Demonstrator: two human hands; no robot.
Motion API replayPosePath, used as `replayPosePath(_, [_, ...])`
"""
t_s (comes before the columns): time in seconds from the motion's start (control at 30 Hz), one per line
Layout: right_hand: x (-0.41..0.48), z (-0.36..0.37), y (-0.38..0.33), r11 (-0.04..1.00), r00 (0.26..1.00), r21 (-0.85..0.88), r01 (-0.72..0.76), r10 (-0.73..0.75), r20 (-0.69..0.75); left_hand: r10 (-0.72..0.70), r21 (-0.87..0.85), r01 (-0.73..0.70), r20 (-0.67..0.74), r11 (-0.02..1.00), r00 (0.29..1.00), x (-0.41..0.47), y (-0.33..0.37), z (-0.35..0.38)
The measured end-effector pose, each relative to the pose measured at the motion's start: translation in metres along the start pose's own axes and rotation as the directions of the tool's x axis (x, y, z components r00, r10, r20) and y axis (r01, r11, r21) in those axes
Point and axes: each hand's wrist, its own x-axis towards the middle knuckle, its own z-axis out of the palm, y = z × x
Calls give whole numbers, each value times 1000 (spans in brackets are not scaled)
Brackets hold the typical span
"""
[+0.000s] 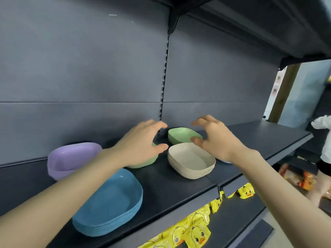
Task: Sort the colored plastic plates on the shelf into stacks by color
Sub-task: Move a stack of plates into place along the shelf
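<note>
On the dark shelf stand several plate stacks. A blue stack sits at the front left, with a purple stack behind it. A beige stack stands in the middle. One green plate lies at the back near the wall; another green plate is mostly hidden under my left hand. My left hand hovers open, fingers curled, above that hidden green plate. My right hand is open above the beige stack's far edge, beside the back green plate. A sliver of a blue plate peeks from under my right wrist.
The grey back wall has a slotted upright behind the plates. An upper shelf overhangs. Yellow duck-print packets hang on the shelf below. A person in white stands at the far right.
</note>
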Motion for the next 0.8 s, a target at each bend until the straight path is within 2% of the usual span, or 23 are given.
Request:
replayPosePath(0.17, [27,24,50,997,998,76,19,-24,65,-107,-7,108,74,994,992,34,7,47])
replayPosePath(0.27, [46,45,81,992,990,116,56,-70,120,-238,37,235,129,971,963,44,11,71])
replayPosePath(0.4, [65,67,116,977,960,200,77,-126,249,-442,50,440,134,897,887,55,23,93])
replayPosePath(0.53, [75,82,133,957,931,273,93,-181,318,-625,20,628,123,778,771,57,31,113])
replayPosePath(0.67, [80,89,143,936,922,325,137,-241,305,-734,-208,757,189,619,652,57,42,127])
replayPosePath(0.8, [82,101,148,919,880,386,84,-250,403,-773,-353,782,203,514,600,61,49,135])
